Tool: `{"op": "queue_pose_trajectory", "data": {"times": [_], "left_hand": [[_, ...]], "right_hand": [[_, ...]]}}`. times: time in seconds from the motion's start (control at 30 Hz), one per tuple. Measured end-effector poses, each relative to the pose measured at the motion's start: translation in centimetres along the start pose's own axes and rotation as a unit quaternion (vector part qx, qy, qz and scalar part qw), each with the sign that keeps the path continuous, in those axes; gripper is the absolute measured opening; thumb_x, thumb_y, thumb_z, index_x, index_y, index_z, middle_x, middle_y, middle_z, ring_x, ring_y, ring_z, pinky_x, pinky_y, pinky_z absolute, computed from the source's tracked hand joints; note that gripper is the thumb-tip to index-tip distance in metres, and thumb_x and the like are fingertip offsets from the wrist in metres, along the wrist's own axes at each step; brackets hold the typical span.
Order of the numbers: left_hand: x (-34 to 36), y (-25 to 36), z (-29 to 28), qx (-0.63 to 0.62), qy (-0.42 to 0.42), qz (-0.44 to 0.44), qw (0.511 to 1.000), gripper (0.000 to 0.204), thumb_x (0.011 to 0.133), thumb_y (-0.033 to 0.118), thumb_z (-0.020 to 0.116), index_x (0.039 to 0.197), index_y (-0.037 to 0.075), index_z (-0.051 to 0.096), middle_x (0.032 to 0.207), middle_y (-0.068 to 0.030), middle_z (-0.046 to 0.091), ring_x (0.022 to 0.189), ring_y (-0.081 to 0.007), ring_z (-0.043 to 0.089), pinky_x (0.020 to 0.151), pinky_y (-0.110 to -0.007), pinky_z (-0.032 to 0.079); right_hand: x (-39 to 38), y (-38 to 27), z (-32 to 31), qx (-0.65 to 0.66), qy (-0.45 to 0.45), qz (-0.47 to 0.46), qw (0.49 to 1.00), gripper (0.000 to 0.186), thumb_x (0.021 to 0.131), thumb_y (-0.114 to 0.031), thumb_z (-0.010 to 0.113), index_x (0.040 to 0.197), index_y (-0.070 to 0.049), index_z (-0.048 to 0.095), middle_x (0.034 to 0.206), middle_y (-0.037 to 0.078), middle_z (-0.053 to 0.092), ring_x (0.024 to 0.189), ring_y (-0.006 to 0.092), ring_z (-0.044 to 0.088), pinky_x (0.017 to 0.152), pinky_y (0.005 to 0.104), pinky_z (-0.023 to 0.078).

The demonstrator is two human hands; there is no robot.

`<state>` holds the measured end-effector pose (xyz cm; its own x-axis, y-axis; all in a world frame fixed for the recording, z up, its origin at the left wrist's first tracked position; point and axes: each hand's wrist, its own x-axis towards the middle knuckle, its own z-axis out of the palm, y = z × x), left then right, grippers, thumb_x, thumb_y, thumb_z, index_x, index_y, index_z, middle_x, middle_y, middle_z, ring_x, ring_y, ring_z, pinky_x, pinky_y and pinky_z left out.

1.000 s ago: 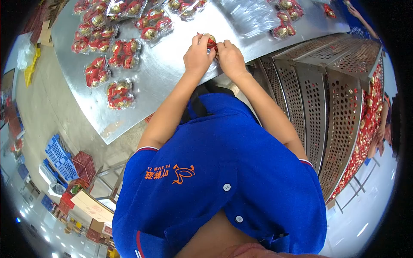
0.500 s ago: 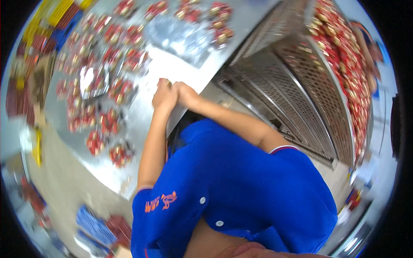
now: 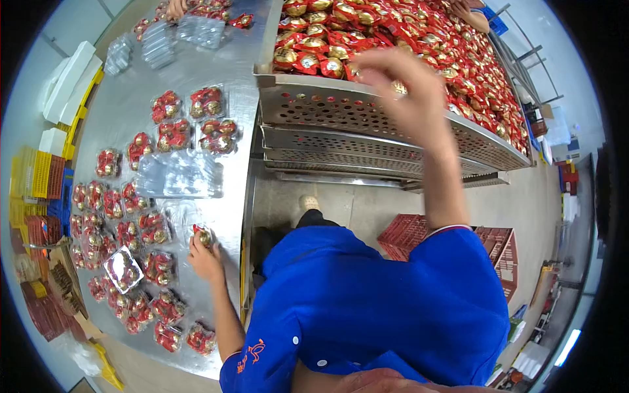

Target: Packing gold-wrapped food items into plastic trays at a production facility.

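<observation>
My left hand is closed around a red-and-gold foil-wrapped ball at the table's near right side. Close by lies a stack of clear plastic containers. Several clear packs filled with the same wrapped balls stand to its left, and more packs sit beyond the stack. My right hand, slightly blurred, is raised over the near edge of a deep heap of wrapped balls. Its thumb and fingers are apart, with nothing visibly gripped.
The heap fills a perforated metal tray on a rack right of the steel table. Co-workers' hands show at a far pile and the heap's far side. Red crates stand on the floor; yellow crates line the left.
The view has swung toward the rack. My hands, together over the table before, are now apart: the left low with a wrapped ball, the right up over the heap.
</observation>
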<state>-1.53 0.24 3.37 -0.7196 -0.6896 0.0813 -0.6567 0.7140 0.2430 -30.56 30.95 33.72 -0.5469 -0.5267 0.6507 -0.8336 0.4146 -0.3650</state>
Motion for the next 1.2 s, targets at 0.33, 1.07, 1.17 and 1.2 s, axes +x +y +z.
{"op": "queue_pose_trajectory", "data": {"times": [0.33, 1.07, 1.17, 1.2], "left_hand": [[-0.8, -0.1, -1.0, 0.062, -0.053, 0.022, 0.996, 0.052, 0.076, 0.005, 0.055, 0.125, 0.019, 0.045, 0.137, -0.0057, 0.041, 0.119, -0.0335, 0.04, 0.094, -0.048, 0.035], [-1.3, 0.2, 1.0, 0.018, 0.074, -0.001, 0.997, 0.045, 0.077, 0.033, 0.067, 0.117, 0.018, 0.052, 0.126, -0.0094, 0.05, 0.115, -0.0337, 0.042, 0.099, -0.048, 0.03], [-2.4, -0.7, 2.1, 0.065, 0.107, -0.017, 0.992, 0.048, 0.074, 0.032, 0.069, 0.117, 0.019, 0.053, 0.125, -0.0087, 0.051, 0.114, -0.0331, 0.044, 0.098, -0.049, 0.03], [-2.4, -1.2, 2.6, 0.046, 0.109, -0.009, 0.993, 0.049, 0.073, 0.031, 0.07, 0.118, 0.02, 0.054, 0.124, -0.0085, 0.052, 0.112, -0.0321, 0.046, 0.097, -0.048, 0.03]], "right_hand": [[-1.3, 12.3, -7.6, -0.111, -0.337, 0.297, 0.887, 0.041, 0.077, -0.021, 0.067, 0.113, -0.002, 0.058, 0.1, 0.016, 0.065, 0.093, 0.0252, 0.062, 0.083, 0.0345, 0.048], [5.0, 17.0, -0.5, -0.036, -0.287, 0.119, 0.95, 0.04, 0.094, -0.035, 0.049, 0.118, -0.003, 0.051, 0.104, 0.015, 0.061, 0.095, 0.0255, 0.058, 0.083, 0.0359, 0.044], [4.6, 14.7, -0.4, -0.228, -0.252, 0.19, 0.921, 0.057, 0.087, -0.048, 0.053, 0.124, -0.005, 0.046, 0.104, 0.024, 0.061, 0.097, 0.0363, 0.059, 0.081, 0.0437, 0.046], [3.8, 13.9, 0.0, -0.248, -0.244, 0.154, 0.925, 0.062, 0.087, -0.049, 0.053, 0.125, -0.001, 0.045, 0.105, 0.024, 0.061, 0.099, 0.0371, 0.058, 0.085, 0.043, 0.045]]}}
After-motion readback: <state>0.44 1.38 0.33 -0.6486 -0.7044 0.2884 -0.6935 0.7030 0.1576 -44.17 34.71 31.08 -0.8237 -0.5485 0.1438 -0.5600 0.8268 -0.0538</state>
